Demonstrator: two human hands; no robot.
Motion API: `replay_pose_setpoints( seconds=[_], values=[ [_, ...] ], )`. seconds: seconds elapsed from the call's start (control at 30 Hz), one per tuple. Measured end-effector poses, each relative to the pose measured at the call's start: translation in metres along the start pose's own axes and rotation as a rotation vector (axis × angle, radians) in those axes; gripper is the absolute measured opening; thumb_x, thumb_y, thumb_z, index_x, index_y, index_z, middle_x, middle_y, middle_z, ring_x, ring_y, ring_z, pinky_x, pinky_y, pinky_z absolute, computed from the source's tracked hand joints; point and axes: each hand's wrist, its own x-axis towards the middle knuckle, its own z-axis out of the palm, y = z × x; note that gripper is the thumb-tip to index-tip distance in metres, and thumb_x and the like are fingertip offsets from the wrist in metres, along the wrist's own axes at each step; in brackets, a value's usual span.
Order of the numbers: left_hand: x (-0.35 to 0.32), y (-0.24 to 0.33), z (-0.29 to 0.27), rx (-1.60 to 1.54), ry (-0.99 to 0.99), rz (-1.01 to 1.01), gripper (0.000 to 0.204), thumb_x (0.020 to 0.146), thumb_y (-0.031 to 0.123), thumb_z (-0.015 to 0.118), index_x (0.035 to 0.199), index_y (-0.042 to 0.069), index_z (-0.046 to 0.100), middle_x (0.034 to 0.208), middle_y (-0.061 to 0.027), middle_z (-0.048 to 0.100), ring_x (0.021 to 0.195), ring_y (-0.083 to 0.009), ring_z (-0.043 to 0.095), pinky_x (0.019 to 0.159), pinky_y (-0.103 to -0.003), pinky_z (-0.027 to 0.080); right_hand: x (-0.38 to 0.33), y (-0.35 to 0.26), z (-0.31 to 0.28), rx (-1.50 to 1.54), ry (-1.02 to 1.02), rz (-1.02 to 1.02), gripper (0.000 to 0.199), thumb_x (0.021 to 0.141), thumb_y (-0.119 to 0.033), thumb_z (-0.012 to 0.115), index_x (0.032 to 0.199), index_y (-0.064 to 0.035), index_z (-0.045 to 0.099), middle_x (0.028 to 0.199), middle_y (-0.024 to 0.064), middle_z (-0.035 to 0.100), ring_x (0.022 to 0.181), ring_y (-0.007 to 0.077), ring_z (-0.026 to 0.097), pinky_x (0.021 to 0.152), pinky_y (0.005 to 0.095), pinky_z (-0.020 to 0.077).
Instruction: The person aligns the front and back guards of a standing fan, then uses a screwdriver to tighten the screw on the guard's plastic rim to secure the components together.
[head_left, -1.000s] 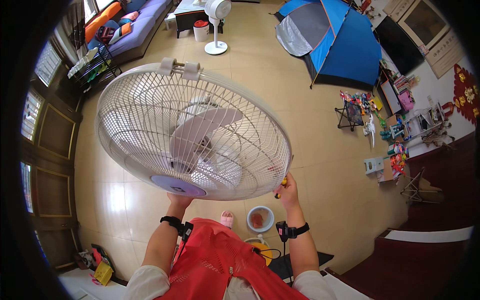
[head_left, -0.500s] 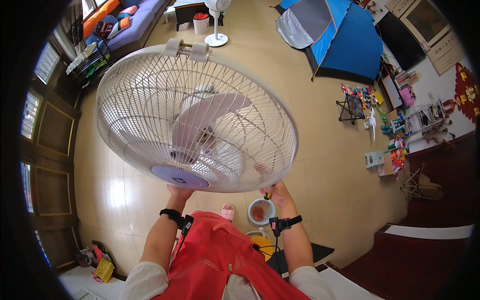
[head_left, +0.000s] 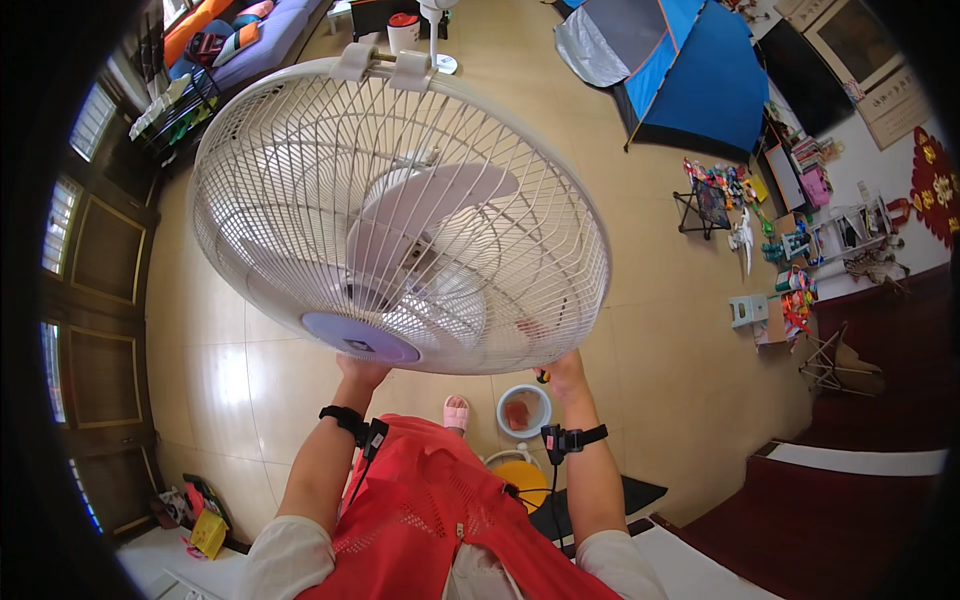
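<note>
A large fan head (head_left: pixel 560 200) with a round white wire guard fills the middle of the view, tilted, its pale blades and lilac centre badge (head_left: pixel 360 338) showing. My left hand (head_left: pixel 362 371) is at the guard's lower rim beside the badge, its fingers hidden behind the fan. At the lower right rim my right hand (head_left: pixel 566 374) is closed around a screwdriver (head_left: pixel 543 377) with a yellow-and-black handle. Through the wires, some right-hand fingers and a thin dark shaft show faintly.
Below the fan, a pale basin (head_left: pixel 524 390) with something reddish inside stands on the floor, near a yellow round thing (head_left: pixel 522 480). A blue tent (head_left: pixel 695 85), toys (head_left: pixel 735 190) and a small stool (head_left: pixel 747 311) lie to the right. A white pedestal fan (head_left: pixel 436 40) stands behind.
The fan head sits a little higher in view, its right side shifted slightly rightward. Both hands stay at the lower rim; the right still holds the screwdriver.
</note>
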Motion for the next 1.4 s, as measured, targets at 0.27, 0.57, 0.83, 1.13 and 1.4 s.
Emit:
replay_pose_setpoints(
  seconds=[0.27, 0.57, 0.83, 1.13, 1.4],
  values=[
    [-0.007, -0.001, 0.013, -0.155, 0.144, -0.023, 0.053, 0.096, 0.04, 0.025, 0.137, 0.009, 0.039, 0.137, -0.0092, 0.044, 0.124, -0.0286, 0.043, 0.104, -0.046, 0.034, -0.005, 0.003, 0.003, -0.048, 0.058, 0.014, 0.023, 0.077, -0.003, 0.069, 0.098, -0.0009, 0.063, 0.076, 0.0018, 0.062, 0.058, 0.0084, 0.052, 0.051, 0.0234, 0.0391],
    [-0.015, -0.005, 0.035, -0.173, 0.19, -0.009, 0.053, 0.096, 0.039, 0.024, 0.137, 0.008, 0.039, 0.134, -0.0104, 0.046, 0.119, -0.0304, 0.045, 0.104, -0.049, 0.034, -0.015, 0.063, 0.002, -0.053, -0.084, 0.169, 0.036, 0.069, 0.002, 0.069, 0.102, -0.0044, 0.056, 0.084, 0.0034, 0.058, 0.066, 0.0145, 0.051, 0.056, 0.0295, 0.0421],
    [-0.01, 0.002, 0.008, 0.123, -0.008, 0.029, 0.053, 0.095, 0.042, 0.033, 0.137, 0.01, 0.04, 0.138, -0.0092, 0.043, 0.125, -0.0333, 0.041, 0.106, -0.052, 0.032, -0.023, 0.111, 0.041, 0.467, -0.029, 0.179, 0.035, 0.068, -0.003, 0.071, 0.098, -0.0117, 0.056, 0.081, -0.003, 0.055, 0.071, 0.013, 0.051, 0.054, 0.0286, 0.04],
    [-0.006, 0.004, 0.003, -0.16, -0.237, -0.085, 0.05, 0.096, 0.041, 0.034, 0.133, 0.009, 0.044, 0.134, -0.0102, 0.047, 0.123, -0.0326, 0.042, 0.105, -0.054, 0.031, -0.011, 0.179, 0.071, 0.606, -0.066, 0.036, 0.035, 0.068, -0.03, 0.079, 0.093, -0.0161, 0.059, 0.087, -0.0031, 0.06, 0.073, 0.0125, 0.052, 0.051, 0.0281, 0.0386],
    [-0.002, 0.005, 0.005, -0.248, -0.177, -0.07, 0.056, 0.095, 0.045, 0.03, 0.137, 0.01, 0.042, 0.141, -0.009, 0.042, 0.127, -0.0327, 0.039, 0.107, -0.053, 0.029, -0.003, 0.201, 0.105, 0.699, 0.124, -0.172, 0.042, 0.083, -0.049, 0.062, 0.106, -0.0146, 0.056, 0.096, -0.0016, 0.062, 0.078, 0.0151, 0.054, 0.05, 0.0272, 0.0382]
  ],
)
